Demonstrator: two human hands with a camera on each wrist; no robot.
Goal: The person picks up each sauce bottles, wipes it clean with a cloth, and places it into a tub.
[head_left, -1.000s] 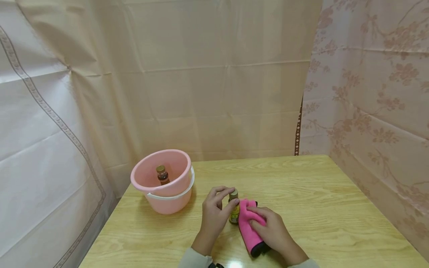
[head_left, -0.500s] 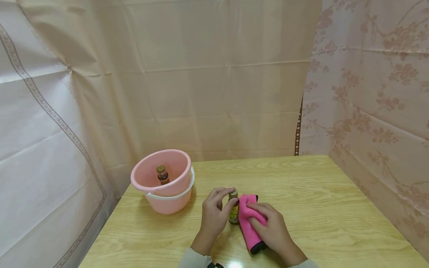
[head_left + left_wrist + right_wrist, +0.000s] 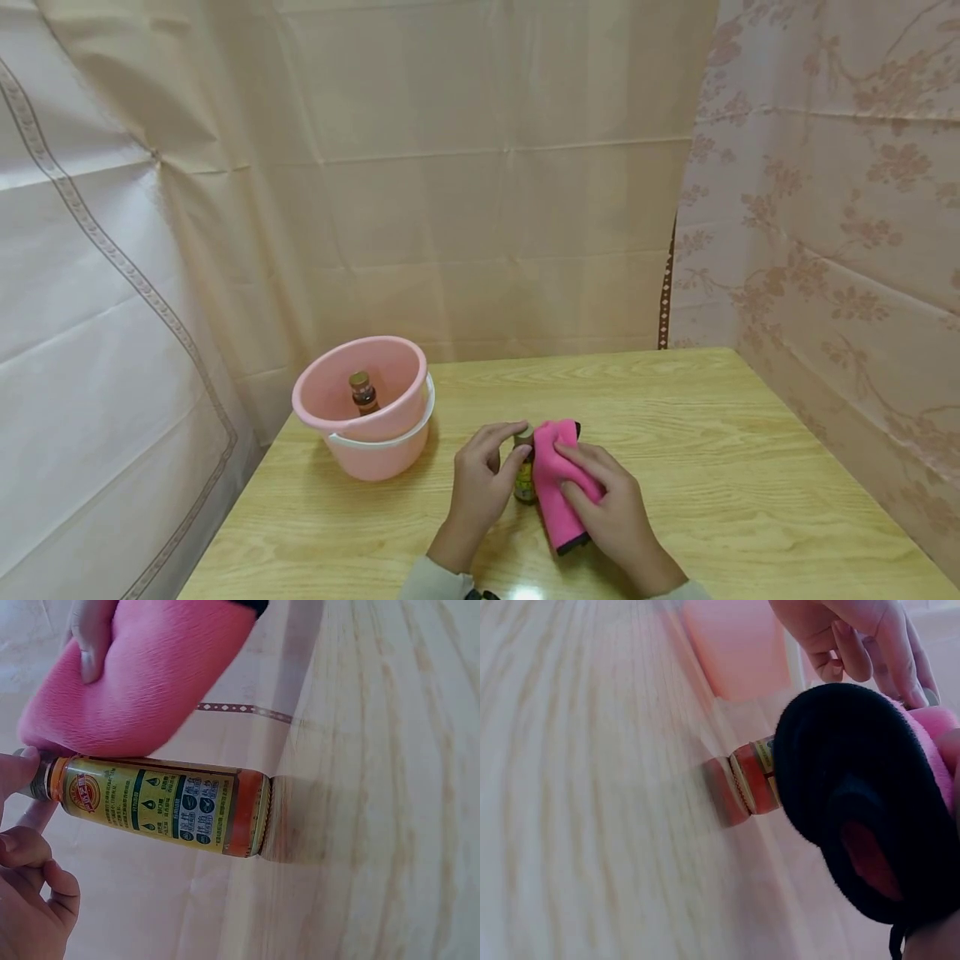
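A small bottle (image 3: 157, 802) with a yellow-and-green printed label stands upright on the table. My left hand (image 3: 480, 479) pinches its cap between thumb and fingers; the other fingers are curled beside it in the left wrist view. In my right hand (image 3: 615, 504) is a folded pink cloth (image 3: 558, 492) with black edging, pressed against the bottle's right side near the neck. The cloth covers part of the bottle in the head view. From the right wrist, the cloth's black-edged end (image 3: 855, 802) fills the foreground, and only the bottle's base (image 3: 754, 780) shows past it.
A pink bucket (image 3: 378, 458) with a white handle (image 3: 397, 440) stands on the table's left side. Inside it is a dark bottle (image 3: 364, 394) with a gold-coloured cap. Fabric curtains (image 3: 480, 208) enclose the wooden table (image 3: 712, 433) at the back and both sides.
My right hand has brought the pink cloth upward along the bottle, so its top now sits level with the cap. My left hand stays at the cap; the bucket has not moved.
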